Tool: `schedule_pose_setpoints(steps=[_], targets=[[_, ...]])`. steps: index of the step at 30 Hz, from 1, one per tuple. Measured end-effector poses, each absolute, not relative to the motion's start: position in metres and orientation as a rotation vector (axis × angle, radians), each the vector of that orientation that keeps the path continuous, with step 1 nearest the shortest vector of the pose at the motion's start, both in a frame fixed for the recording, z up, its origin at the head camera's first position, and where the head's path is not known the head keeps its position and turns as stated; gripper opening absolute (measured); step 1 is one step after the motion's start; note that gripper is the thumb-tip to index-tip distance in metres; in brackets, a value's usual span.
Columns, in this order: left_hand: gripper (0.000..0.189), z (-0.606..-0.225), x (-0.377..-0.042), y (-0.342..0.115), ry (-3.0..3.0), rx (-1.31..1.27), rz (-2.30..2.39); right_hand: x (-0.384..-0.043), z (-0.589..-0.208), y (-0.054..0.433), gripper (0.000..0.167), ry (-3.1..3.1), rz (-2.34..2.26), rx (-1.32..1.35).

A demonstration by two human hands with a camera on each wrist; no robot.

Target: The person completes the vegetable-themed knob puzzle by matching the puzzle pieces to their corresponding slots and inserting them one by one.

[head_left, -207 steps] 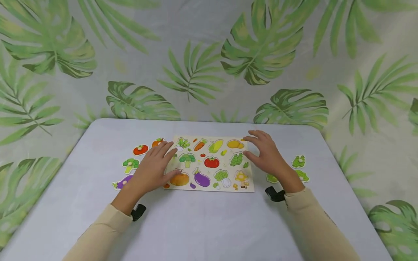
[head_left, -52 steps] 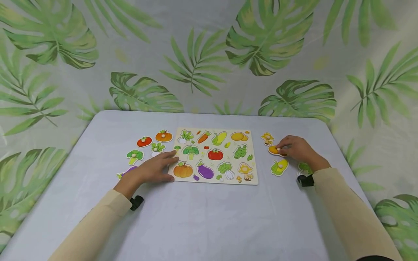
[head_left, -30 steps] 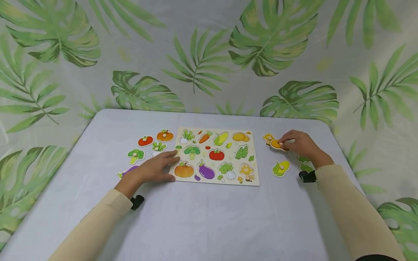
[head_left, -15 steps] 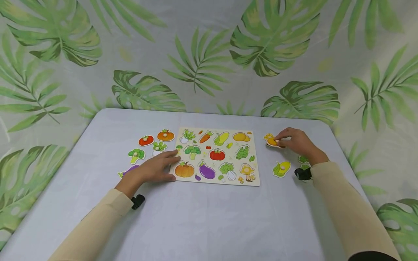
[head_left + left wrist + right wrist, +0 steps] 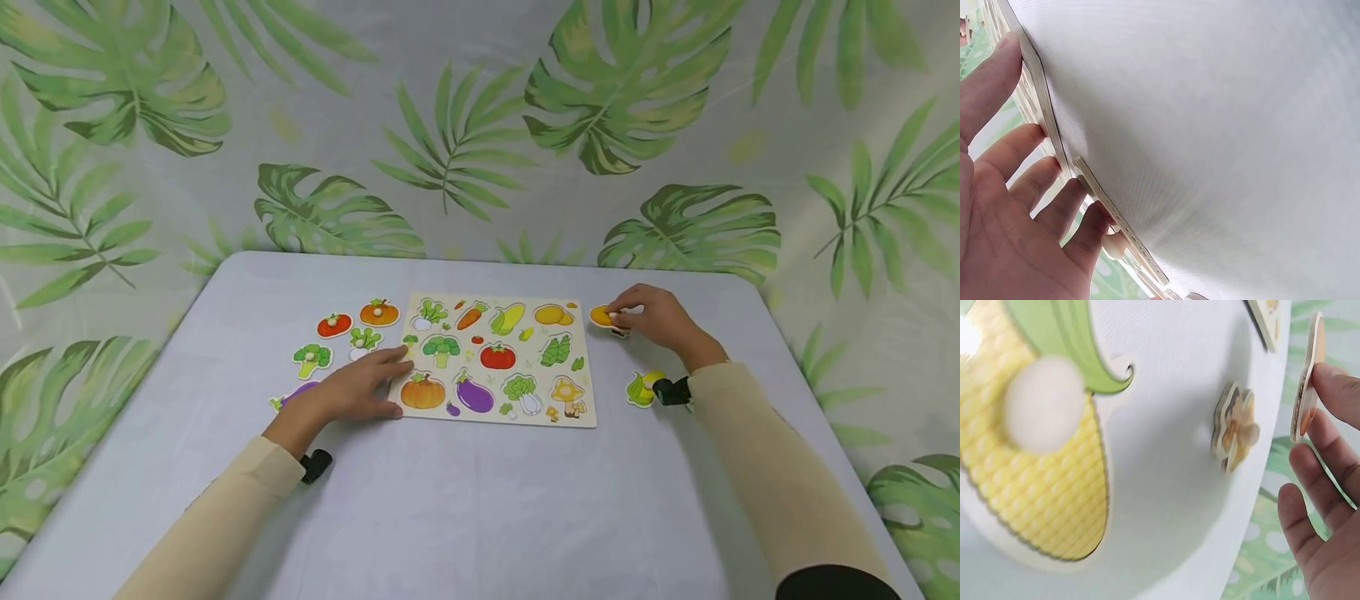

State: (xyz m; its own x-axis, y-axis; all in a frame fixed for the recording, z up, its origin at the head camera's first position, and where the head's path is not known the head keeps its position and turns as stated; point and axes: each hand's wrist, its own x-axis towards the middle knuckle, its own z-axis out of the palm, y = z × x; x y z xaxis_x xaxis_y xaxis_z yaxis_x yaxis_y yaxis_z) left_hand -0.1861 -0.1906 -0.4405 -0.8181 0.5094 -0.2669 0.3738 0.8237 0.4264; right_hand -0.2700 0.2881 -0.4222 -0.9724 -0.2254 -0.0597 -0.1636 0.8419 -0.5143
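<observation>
The wooden vegetable puzzle board (image 5: 528,367) lies mid-table. My left hand (image 5: 356,387) rests at its left side, fingers extended; in the left wrist view the thumb and fingertips touch the board's edge (image 5: 1038,81). One little finger reaches a knobbed piece (image 5: 1125,231) beside it. My right hand (image 5: 660,317) pinches the orange-yellow potato piece (image 5: 600,316) just right of the board's upper corner. In the right wrist view this potato piece (image 5: 1307,381) is held up, clear of the table. The mushroom piece (image 5: 1238,428) lies beneath, mostly covered in the head view.
The corn piece (image 5: 639,389) lies right of the board, partly behind the right wrist's camera (image 5: 671,391). Left of the board lie tomato (image 5: 334,325), pumpkin (image 5: 380,312), broccoli (image 5: 312,359), radish (image 5: 365,337) and eggplant (image 5: 295,393) pieces. A leaf-print cloth (image 5: 450,233) hangs behind the table.
My right hand has picked up the potato piece and moved it left over the mushroom piece towards the board. Earlier, both hands were over the board; the left has since settled at its left edge.
</observation>
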Motion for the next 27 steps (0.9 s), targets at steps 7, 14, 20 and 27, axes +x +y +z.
schedule_pose_setpoints(steps=[7, 14, 20, 27], targets=[[0.075, -0.441, -0.186, -0.191, 2.633, 0.644, 0.503, -0.272, -0.418, 0.279, 0.024, 2.906, -0.761, -0.331], [0.075, -0.439, -0.184, -0.191, 2.628, 0.645, 0.517, -0.275, -0.417, 0.272, 0.025, 2.886, -0.798, -0.349], [0.075, -0.439, -0.184, -0.192, 2.633, 0.636, 0.523, -0.28, -0.419, 0.26, 0.025, 2.876, -0.841, -0.333], [0.075, -0.438, -0.183, -0.19, 2.626, 0.627, 0.534, -0.283, -0.423, 0.244, 0.026, 2.858, -0.83, -0.255]])
